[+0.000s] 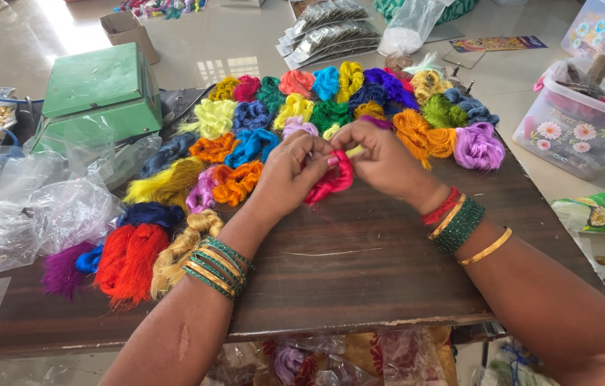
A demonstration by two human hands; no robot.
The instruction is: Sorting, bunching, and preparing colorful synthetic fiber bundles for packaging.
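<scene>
Both hands meet over the dark wooden table (360,279); left hand (290,171) and right hand (382,159) pinch the same red thread bundle (332,182) between fingertips, both closed on it; bundle hangs just above the table top near its middle, curling down toward the left wrist; a yellow strand (355,151) shows between the two hands, who holds it cannot tell; green and gold bangles (217,268) on the left wrist; red, green and gold bangles (460,225) on the right wrist.

Just behind the hands, a spread of coloured thread bundles covers the far half of the table: orange bundle (237,182) beside the left hand, blue bundle (251,145) behind it, orange bundle (420,132) beside the right hand, lilac bundle (479,146) at the right end, green bundle (331,114) further back; near left, a big red bundle (129,261) next to a golden bundle (182,250) and a purple bundle (62,271).

Left of the threads, crumpled clear plastic bags (38,207); green box (99,96) behind them; clear plastic tub (577,125) with flower print on the floor at right; green packet (597,213) in front of it.
</scene>
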